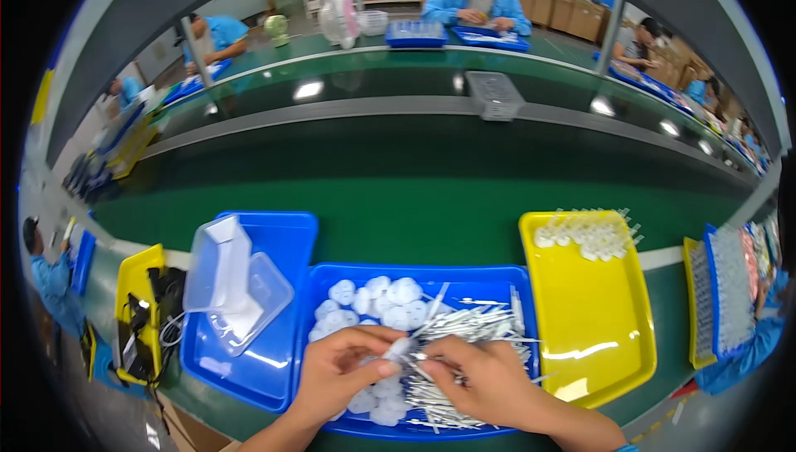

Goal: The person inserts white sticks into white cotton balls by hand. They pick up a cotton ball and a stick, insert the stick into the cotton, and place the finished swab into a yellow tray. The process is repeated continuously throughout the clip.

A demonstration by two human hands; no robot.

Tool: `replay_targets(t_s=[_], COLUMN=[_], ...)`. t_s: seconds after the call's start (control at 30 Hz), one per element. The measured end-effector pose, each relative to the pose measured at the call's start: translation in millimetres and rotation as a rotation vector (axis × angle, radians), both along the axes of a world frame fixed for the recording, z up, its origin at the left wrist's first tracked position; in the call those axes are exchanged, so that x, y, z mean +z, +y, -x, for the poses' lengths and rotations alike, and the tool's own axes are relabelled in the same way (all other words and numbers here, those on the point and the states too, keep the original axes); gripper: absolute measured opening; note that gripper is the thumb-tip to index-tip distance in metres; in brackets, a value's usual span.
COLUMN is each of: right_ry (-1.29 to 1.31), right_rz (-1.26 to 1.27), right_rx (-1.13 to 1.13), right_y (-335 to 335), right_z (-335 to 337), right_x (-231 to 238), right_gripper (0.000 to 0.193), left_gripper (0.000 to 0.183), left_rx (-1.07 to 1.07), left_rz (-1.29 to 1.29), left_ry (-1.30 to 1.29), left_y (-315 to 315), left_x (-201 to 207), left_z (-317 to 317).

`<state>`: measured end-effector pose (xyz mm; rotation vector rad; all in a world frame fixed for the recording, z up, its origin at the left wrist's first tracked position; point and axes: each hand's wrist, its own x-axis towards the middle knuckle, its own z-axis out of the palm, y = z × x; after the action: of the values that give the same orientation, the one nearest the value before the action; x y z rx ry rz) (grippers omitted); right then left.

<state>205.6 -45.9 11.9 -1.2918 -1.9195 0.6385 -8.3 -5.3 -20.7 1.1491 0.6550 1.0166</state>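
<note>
Over the middle blue tray (pixel 419 271) my two hands meet. Between the fingertips of my left hand (pixel 348 361), closed in a pinch, is a small white plastic piece (pixel 399 347). My right hand (pixel 481 377) is also closed, its thumb and forefinger pressed round the end of a thin white stick (pixel 417 361) that touches or nearly touches the piece; my fingers hide the join. Rounded white plastic pieces (pixel 404 292) fill the tray's left side. Many thin white sticks (pixel 477 323) lie heaped on its right.
A yellow tray (pixel 589 319) at right carries several white pieces with stems (pixel 590 236) at its far end. The left blue tray (pixel 278 232) holds transparent plastic containers (pixel 265 286). Beyond runs a green belt (pixel 398 162) with a transparent basket (pixel 495 95); co-workers sit across it.
</note>
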Motion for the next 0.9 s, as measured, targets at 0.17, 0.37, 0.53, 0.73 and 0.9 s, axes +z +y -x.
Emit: replay_targets(t_s=[0.17,0.37,0.53,0.73,0.9], right_ry=[0.113,0.177,0.342,0.054,-0.085], right_rz=[0.184,0.236,0.441,0.105,0.098], right_rx=[0.039,0.054,0.153,0.018,0.006], right_y=[1,2,3,-5,-8], right_z=[-2,0,-6,2,2], right_x=[2,4,4,8,17], right_gripper=[0.011,0.011,0.012,0.01,0.012], left_gripper=[0.03,0.028,0.026,0.026,0.026], left_rx=[-0.002,-0.063,-0.159,-0.139,-0.179], left_rz=[-0.319,-0.177,-0.071,-0.035,-0.05], left_ry=[0.156,0.005,-0.059,-0.056,0.021], left_y=[-2,-3,1,-5,-5], left_x=[-2,-5,-1,-4,0], left_z=[-3,-2,5,5,1])
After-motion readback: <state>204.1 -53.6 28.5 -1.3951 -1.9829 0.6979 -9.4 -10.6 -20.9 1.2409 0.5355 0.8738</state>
